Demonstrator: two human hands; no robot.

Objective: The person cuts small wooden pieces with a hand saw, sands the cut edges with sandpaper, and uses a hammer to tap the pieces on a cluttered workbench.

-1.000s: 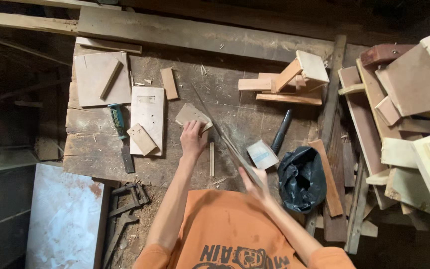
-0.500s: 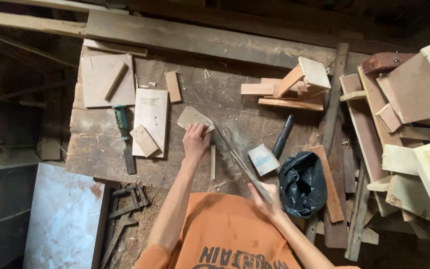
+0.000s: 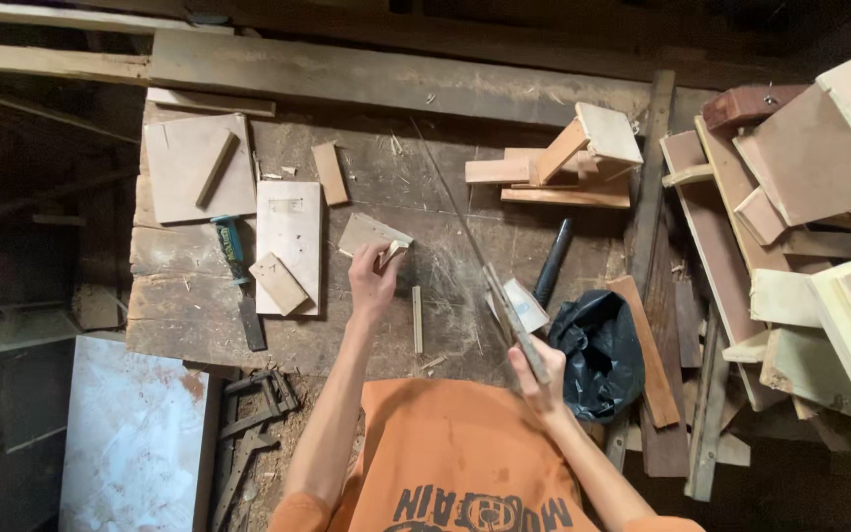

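Head view, looking straight down on a worn wooden counter [image 3: 189,296] strewn with sawdust and offcuts.

Left hand [image 3: 374,281] reaches out over the middle of the counter, fingers closed on the near edge of a small flat wood piece [image 3: 366,234]; a short stick seems pinched with it, but that cannot be told for sure. The piece lies on the counter just right of a pale rectangular board [image 3: 290,232].

Right hand [image 3: 536,372] sits near the body, clenched round the handle of a long thin saw [image 3: 485,271]. The blade runs from the hand diagonally to the far left, across the middle of the counter, passing right of the wood piece and apart from it.

A narrow wood strip [image 3: 416,318] lies on the counter between the two hands. A small block [image 3: 280,284] rests on the near end of the pale board. A chisel with a green handle [image 3: 233,266] lies just left of that board. A black bag [image 3: 598,353] sits right of the right hand, a dark cylindrical handle [image 3: 552,262] beyond it. A stack of offcuts [image 3: 563,167] lies far right on the counter. Loose planks [image 3: 810,246] are heaped at the right.
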